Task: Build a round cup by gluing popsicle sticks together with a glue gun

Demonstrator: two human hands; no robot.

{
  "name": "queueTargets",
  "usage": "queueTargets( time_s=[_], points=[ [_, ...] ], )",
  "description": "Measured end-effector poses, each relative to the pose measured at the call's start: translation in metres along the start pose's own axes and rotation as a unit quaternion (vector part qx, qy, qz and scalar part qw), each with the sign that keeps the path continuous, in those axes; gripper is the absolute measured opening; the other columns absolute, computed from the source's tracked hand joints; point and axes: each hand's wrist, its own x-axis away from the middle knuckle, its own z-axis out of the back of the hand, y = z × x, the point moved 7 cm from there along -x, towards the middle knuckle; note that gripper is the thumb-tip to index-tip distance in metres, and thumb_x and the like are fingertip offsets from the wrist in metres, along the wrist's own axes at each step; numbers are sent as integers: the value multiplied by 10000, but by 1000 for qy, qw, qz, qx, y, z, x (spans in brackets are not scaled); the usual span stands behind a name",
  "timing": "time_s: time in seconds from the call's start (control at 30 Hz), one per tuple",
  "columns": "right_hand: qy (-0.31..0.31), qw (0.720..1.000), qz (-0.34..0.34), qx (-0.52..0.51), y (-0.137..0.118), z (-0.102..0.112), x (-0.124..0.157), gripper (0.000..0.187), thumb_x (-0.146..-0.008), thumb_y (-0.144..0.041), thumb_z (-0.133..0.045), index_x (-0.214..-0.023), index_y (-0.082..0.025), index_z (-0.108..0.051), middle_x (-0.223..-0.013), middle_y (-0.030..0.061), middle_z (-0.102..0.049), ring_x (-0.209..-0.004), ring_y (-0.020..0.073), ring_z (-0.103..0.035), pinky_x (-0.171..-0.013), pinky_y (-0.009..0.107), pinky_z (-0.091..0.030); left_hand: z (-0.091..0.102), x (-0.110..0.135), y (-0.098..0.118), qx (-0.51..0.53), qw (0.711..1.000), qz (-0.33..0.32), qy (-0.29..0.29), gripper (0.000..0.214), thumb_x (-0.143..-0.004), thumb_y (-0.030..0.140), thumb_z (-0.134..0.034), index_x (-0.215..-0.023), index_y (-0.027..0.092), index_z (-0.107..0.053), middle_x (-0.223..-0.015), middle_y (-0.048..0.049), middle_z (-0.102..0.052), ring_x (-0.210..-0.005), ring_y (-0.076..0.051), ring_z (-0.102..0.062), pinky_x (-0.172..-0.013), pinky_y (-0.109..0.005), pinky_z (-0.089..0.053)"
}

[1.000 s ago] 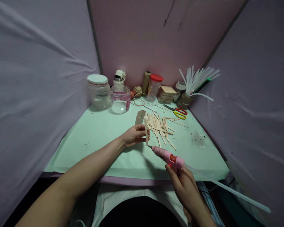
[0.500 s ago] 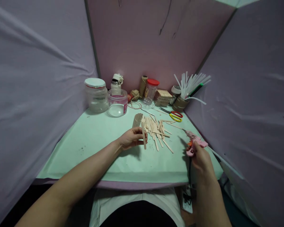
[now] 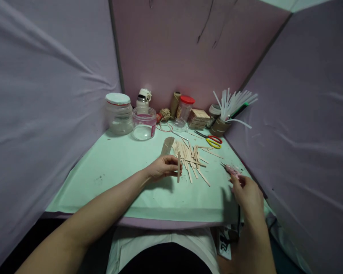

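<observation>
My left hand [image 3: 163,168] pinches a flat wooden craft stick [image 3: 178,167], holding it upright above the table. Just behind that hand stands a curved brownish piece [image 3: 168,145], its lower part hidden by the fingers. To its right lies a loose pile of craft sticks [image 3: 192,158]. At the right of the table, my right hand [image 3: 248,192] has its fingers curled at a pink glue gun [image 3: 232,170]. Its metal nozzle points left and away from me; the hand covers its handle and rear.
Red-and-yellow scissors [image 3: 213,141] lie behind the sticks. Along the back stand a lidded jar [image 3: 118,114], an open clear tub [image 3: 144,125], a red-lidded jar [image 3: 185,108], a stack of wooden squares [image 3: 198,119] and a holder of glue sticks [image 3: 233,104]. Cloth walls enclose three sides.
The glue gun has turned and come lower, its orange trigger and trailing glue stick now out of sight. My left hand has shifted slightly right, turning the craft stick more edge-on.
</observation>
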Motion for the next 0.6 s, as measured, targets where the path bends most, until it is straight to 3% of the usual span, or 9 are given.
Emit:
queueTargets(
  time_s=[0.07,0.1,0.2,0.27,0.37,0.6],
  points=[
    [-9,1000,20,-22,-42,-5,4,201,-858,-384,-594,-837,-207,-687,-838,131,-719,-682,224,-639,-593,344,-438,-2,-2,-2,-21,1000,-6,-2,377,-538,312,-906,-773,121,-682,-752,-41,-686,-676,-145,-659,-713,-319,-548],
    [-21,998,48,-47,-67,-10,7,221,-879,-395,-576,-893,-200,-680,-891,123,-716,-756,226,-646,-667,350,-460,-3,-3,-3,-36,999,-14,0,374,-538,319,-904,-769,119,-688,-738,-43,-687,-671,-145,-655,-707,-314,-543],
    [-53,982,128,-130,-133,-26,17,212,-914,-379,-548,-868,-201,-654,-820,60,-679,-766,194,-614,-721,332,-467,-2,-5,0,-96,993,-65,25,320,-560,307,-884,-751,120,-708,-715,-43,-687,-677,-137,-629,-708,-290,-520],
    [-54,977,164,-127,-160,-35,21,198,-910,-378,-567,-861,-200,-641,-807,48,-665,-773,188,-598,-734,326,-454,-1,-5,5,-143,982,-111,50,249,-596,271,-854,-755,130,-724,-745,-45,-694,-717,-140,-621,-733,-281,-507],
    [-33,980,176,-86,-172,-46,21,207,-899,-390,-592,-833,-197,-623,-775,40,-645,-752,185,-578,-718,315,-431,-1,-3,11,-207,963,-160,70,145,-664,231,-789,-773,148,-741,-805,-52,-702,-789,-160,-624,-764,-277,-495],
    [-33,986,156,-44,-168,-60,19,199,-898,-283,-562,-719,-202,-589,-694,18,-620,-651,161,-539,-652,291,-389,-9,5,17,-330,911,-235,82,92,-787,226,-668,-828,185,-740,-863,-64,-678,-846,-174,-609,-769,-260,-489]
  ],
)
